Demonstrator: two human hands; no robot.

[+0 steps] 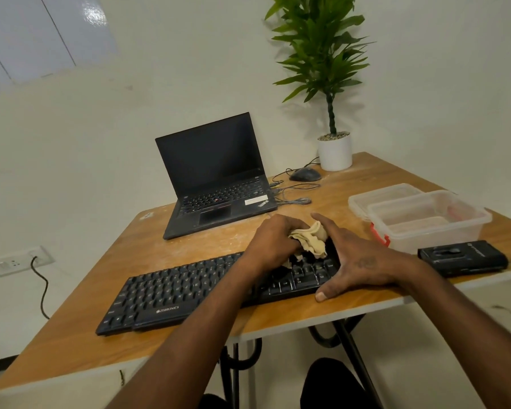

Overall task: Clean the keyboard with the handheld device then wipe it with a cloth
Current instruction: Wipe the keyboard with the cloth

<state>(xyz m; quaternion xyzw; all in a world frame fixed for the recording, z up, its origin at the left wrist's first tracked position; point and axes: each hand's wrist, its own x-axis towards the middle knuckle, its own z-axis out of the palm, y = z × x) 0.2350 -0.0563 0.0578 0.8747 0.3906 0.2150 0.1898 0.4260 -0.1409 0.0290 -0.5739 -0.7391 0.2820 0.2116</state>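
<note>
Right hand (pixel 357 261) fingers straight, bracing keyboard (pixel 171 293) right end — left hand (pixel 273 240) bunches cloth (pixel 310 239); wooden tabletop (pixel 71 329), white walls.

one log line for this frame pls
phase: wiping | left hand: grips cloth on keyboard | right hand: steadies keyboard end | handheld device: on table

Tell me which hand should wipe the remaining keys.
Left hand: it already grips the cloth on the keyboard. The right hand lies open, steadying the keyboard's right end.
</note>
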